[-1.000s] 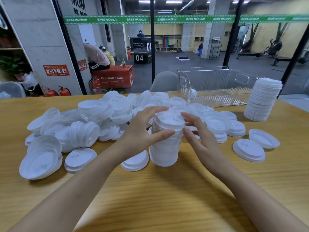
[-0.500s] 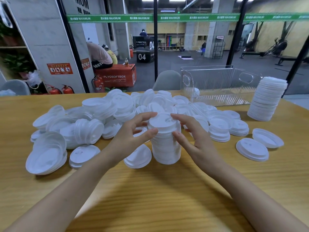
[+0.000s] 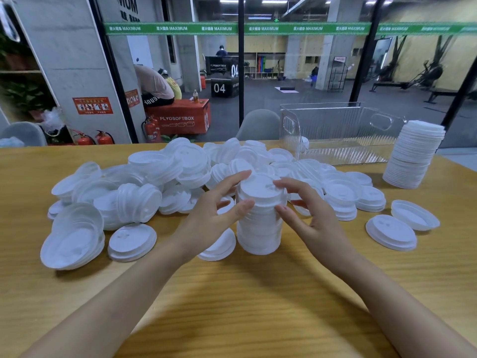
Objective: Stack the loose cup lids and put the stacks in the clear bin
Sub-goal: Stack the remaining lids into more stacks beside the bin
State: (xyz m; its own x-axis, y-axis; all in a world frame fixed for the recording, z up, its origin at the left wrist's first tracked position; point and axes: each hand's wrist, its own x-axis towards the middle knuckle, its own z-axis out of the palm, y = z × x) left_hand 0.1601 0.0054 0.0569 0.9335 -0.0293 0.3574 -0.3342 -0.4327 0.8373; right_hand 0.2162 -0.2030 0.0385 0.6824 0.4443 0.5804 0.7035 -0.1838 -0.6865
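Two grips: left hand (image 3: pixel 214 220) and right hand (image 3: pixel 316 220) cup the lid stack (image 3: pixel 259 228), upright on the bench (image 3: pixel 232 301); clear bin (image 3: pixel 335 130) behind, rightward.
Square the sides and press lids flush before lifting.

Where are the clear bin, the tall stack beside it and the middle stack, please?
clear bin (image 3: pixel 343 155): head view, ribbed floor.
tall stack (image 3: pixel 415 156): head view, middle of its side.
middle stack (image 3: pixel 259 226): head view, lower side.
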